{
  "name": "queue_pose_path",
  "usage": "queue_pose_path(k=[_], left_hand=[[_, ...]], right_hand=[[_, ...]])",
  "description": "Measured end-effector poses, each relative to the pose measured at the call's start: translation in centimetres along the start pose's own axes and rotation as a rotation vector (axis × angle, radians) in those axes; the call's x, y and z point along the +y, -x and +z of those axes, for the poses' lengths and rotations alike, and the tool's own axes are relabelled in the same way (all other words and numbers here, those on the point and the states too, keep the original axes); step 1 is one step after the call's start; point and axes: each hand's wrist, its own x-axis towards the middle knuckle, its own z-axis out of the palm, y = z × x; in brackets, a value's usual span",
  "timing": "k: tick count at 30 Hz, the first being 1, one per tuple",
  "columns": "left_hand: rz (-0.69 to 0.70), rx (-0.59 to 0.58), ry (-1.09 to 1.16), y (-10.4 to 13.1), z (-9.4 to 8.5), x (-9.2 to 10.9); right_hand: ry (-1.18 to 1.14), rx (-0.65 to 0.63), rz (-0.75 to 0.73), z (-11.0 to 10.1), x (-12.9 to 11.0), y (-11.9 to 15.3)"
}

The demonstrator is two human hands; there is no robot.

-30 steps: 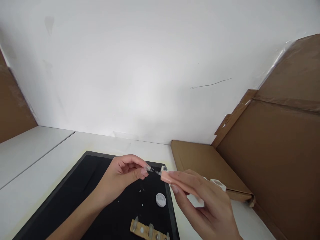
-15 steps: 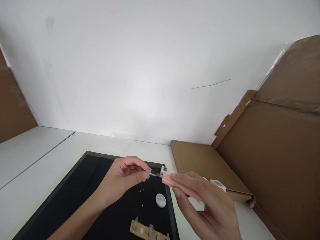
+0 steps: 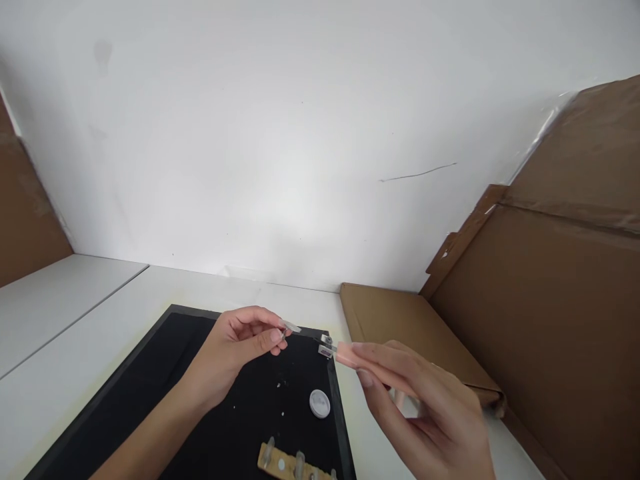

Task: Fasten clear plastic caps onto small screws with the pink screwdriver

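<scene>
My left hand (image 3: 235, 347), over the black mat, pinches a small translucent piece (image 3: 291, 327), shaped like a false nail tip, between thumb and fingertips. In my right hand (image 3: 415, 393) is a slim pink-handled brush (image 3: 349, 355), gripped like a pen. Its thin dark tip points left toward the piece, with a gap between them. Just behind that tip stands a small clear and white block (image 3: 325, 347) at the mat's edge.
The black mat (image 3: 150, 373) covers much of the white table. On it lie a round white lid or dish (image 3: 319, 404), a few white specks and a tan strip (image 3: 290, 469) carrying several translucent upright pieces. A flat cardboard box (image 3: 400, 327) stands at right, beside a cardboard wall (image 3: 560, 280).
The brush tip has come away from the translucent piece. My left hand has shifted slightly left and up, tilting the piece. My right hand has drawn slightly to the right.
</scene>
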Motion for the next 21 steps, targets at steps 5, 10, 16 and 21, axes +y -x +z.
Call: queue_pose_path(k=[5, 10, 16, 21], left_hand=[[-0.237, -0.016, 0.438, -0.3, 0.0, 0.3], [-0.281, 0.085, 0.54, 0.3, 1.2, -0.2], [-0.366, 0.153, 0.515, 1.5, 3.4, -2.9], [-0.448, 0.237, 0.44, 4.1, 4.1, -5.7]], right_hand=[[0.0, 0.039, 0.042, -0.9, 0.0, 0.3], [-0.09, 0.094, 0.278, -1.7, 0.2, 0.2], [-0.208, 0.087, 0.514, -2.8, 1.2, 0.9], [-0.276, 0.03, 0.609, -3.4, 1.5, 1.2]])
